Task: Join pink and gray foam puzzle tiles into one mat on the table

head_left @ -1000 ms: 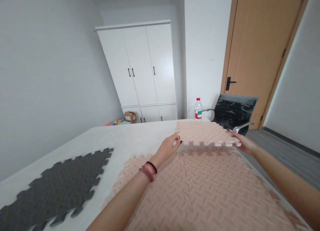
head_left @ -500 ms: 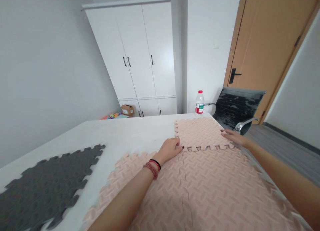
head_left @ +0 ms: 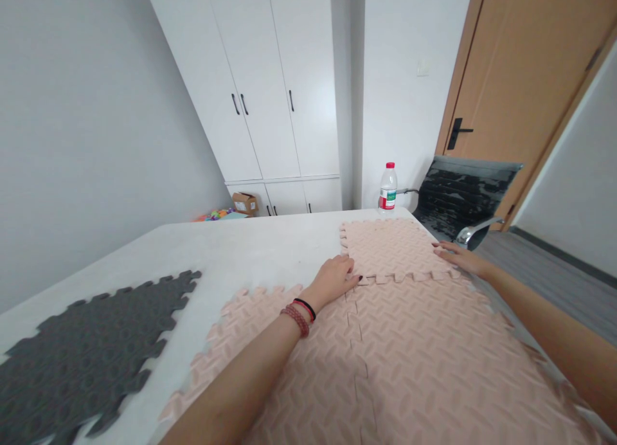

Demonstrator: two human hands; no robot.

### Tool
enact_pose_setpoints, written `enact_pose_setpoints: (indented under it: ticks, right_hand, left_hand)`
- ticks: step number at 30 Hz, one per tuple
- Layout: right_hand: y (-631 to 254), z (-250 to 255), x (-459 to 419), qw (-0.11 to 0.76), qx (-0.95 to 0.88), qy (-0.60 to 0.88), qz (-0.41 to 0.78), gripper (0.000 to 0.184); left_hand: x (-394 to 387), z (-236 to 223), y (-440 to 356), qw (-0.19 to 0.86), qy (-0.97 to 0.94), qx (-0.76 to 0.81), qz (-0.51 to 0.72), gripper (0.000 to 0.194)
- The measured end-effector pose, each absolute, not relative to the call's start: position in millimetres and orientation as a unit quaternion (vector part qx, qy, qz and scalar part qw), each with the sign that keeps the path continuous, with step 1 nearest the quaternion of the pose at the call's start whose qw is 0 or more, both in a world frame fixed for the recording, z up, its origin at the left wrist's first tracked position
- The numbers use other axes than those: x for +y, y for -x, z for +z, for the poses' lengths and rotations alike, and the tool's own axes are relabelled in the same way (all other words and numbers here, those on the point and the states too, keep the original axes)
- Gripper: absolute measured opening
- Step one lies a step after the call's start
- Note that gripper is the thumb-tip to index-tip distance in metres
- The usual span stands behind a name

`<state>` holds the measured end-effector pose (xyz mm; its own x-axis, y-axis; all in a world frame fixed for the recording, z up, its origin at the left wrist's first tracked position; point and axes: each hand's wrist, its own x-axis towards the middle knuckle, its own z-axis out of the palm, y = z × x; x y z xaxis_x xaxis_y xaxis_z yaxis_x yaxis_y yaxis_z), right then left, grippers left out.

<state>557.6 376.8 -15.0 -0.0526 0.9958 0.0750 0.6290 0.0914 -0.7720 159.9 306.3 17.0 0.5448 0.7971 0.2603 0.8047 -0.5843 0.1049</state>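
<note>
bottle (head_left: 387,186) at 12 o'clock carries a red-green label, text unreadable; left hand (head_left: 334,279) and right hand (head_left: 456,256) lie flat, fingers spread, on pink foam tile (head_left: 390,249) at 1 o'clock; grey mats (head_left: 81,348) cut off at 8 o'clock

grey mat (head_left: 87,342) and wardrobe (head_left: 260,85) run past the frame's edges.

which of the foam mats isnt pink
The grey foam mat at the table's left, lying apart by itself. The others are pink and joined, under both hands.
</note>
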Motion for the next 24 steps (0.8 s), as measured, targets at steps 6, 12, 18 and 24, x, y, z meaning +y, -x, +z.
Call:
enact_pose_setpoints:
  ticks: [6, 12, 18, 24]
  right_hand:
    - [-562, -23, 380, 0.186, -0.752, 0.619, 0.126, 0.073]
    - [-563, -31, 385, 0.148, -0.757, 0.636, 0.026, 0.068]
    - [-517, -3, 380, 0.131, -0.793, 0.591, -0.066, 0.072]
    - [-463, -6, 363, 0.037, -0.858, 0.512, 0.025, 0.097]
  left_hand:
    - [310, 14, -163, 0.019, 0.883, -0.455, -0.111, 0.022]
    - [308, 20, -166, 0.028, 0.879, -0.468, -0.085, 0.026]
    - [315, 34, -182, 0.029, 0.869, -0.487, -0.082, 0.053]
    - [330, 13, -211, -0.017, 0.867, -0.495, -0.047, 0.078]
